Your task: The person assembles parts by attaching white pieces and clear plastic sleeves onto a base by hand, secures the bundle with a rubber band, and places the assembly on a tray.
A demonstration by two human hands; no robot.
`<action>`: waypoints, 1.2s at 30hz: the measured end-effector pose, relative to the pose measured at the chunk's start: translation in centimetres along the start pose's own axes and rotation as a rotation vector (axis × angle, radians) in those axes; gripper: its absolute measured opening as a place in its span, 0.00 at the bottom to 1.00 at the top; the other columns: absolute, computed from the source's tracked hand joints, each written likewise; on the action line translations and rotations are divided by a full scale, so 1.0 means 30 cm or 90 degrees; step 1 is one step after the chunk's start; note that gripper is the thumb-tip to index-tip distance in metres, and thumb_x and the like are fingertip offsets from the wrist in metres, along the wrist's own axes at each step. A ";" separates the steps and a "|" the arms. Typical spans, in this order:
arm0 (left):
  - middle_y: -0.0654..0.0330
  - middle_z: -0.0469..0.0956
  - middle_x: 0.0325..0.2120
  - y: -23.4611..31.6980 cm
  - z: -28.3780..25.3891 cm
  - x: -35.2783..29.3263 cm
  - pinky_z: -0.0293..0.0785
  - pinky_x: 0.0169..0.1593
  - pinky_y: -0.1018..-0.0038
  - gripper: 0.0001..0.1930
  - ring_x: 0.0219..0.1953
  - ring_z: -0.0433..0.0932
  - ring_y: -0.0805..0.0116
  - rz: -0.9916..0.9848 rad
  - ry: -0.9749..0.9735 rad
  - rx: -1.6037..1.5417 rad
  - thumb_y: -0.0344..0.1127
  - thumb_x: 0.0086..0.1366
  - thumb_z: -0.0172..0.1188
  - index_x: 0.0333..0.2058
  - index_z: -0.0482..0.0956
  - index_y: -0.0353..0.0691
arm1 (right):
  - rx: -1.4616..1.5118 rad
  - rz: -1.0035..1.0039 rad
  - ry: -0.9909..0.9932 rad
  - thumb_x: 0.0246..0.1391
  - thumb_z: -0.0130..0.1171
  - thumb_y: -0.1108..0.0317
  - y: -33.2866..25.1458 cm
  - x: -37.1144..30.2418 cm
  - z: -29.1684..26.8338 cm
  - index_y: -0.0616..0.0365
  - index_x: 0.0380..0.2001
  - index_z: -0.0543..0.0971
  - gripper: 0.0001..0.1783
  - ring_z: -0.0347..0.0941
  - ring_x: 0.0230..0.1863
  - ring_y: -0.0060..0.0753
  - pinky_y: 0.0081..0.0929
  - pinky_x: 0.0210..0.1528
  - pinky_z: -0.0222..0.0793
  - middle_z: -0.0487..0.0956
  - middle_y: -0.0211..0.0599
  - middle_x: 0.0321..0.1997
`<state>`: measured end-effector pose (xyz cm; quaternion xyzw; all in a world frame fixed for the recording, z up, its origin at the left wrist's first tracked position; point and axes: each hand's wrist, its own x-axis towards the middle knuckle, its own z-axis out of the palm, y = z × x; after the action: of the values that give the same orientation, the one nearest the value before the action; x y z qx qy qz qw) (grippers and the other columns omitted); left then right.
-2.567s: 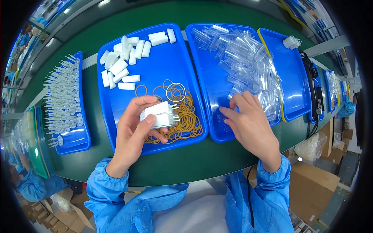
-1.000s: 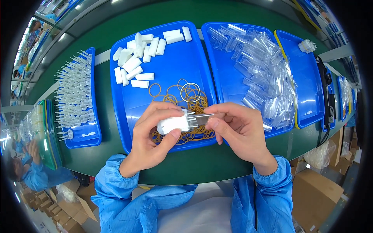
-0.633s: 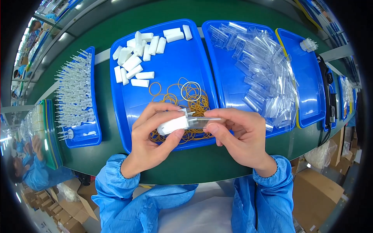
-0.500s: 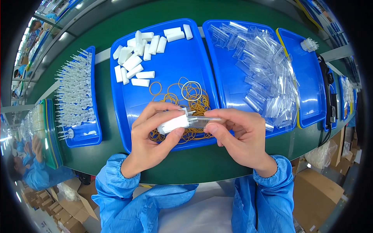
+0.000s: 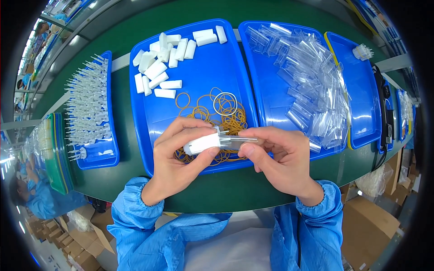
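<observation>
Both of my hands meet over the near edge of a blue tray. My left hand is closed round a white block-like bundle, thumb in front and fingers behind. Thin rods stick out of its right end, within a clear plastic sleeve. My right hand pinches the sleeve's right part between thumb and fingers. How deep the bundle sits in the sleeve is hard to make out. Below and behind the hands lie tan rubber bands, with a pale ring on top.
White foam-like blocks lie in the same tray's far part. A tray to the right holds a heap of clear sleeves. At left, a tray is packed with white thin-tipped pieces. Cardboard boxes stand below the table; another person works at far left.
My hands keep the same grip on the bundle and the sleeve. The view has shifted slightly against the trays. At far left, the other person's raised hand has dropped from where it was.
</observation>
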<state>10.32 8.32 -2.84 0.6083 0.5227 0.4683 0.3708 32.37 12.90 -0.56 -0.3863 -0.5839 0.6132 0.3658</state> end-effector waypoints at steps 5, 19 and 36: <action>0.52 0.79 0.44 0.004 0.001 0.001 0.77 0.45 0.72 0.14 0.44 0.81 0.63 -0.002 0.006 0.008 0.25 0.55 0.70 0.42 0.84 0.34 | 0.006 0.005 0.002 0.57 0.66 0.75 0.004 -0.003 0.005 0.69 0.43 0.82 0.12 0.71 0.23 0.10 0.13 0.22 0.65 0.83 0.33 0.27; 0.50 0.79 0.43 0.013 0.007 -0.001 0.77 0.44 0.72 0.15 0.44 0.81 0.61 0.039 0.006 0.058 0.25 0.57 0.69 0.44 0.83 0.34 | 0.039 -0.001 0.049 0.57 0.66 0.75 0.027 -0.006 0.027 0.69 0.44 0.82 0.12 0.74 0.24 0.12 0.13 0.24 0.67 0.84 0.37 0.29; 0.51 0.78 0.46 0.004 -0.003 -0.006 0.78 0.46 0.71 0.17 0.45 0.81 0.62 0.033 -0.014 -0.001 0.26 0.56 0.71 0.46 0.84 0.37 | 0.101 0.051 -0.025 0.59 0.64 0.74 0.034 0.001 0.014 0.67 0.47 0.81 0.13 0.71 0.24 0.10 0.13 0.23 0.65 0.83 0.34 0.30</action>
<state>10.27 8.12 -2.72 0.6265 0.5023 0.4716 0.3644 32.00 12.69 -1.57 -0.3670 -0.5248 0.6791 0.3588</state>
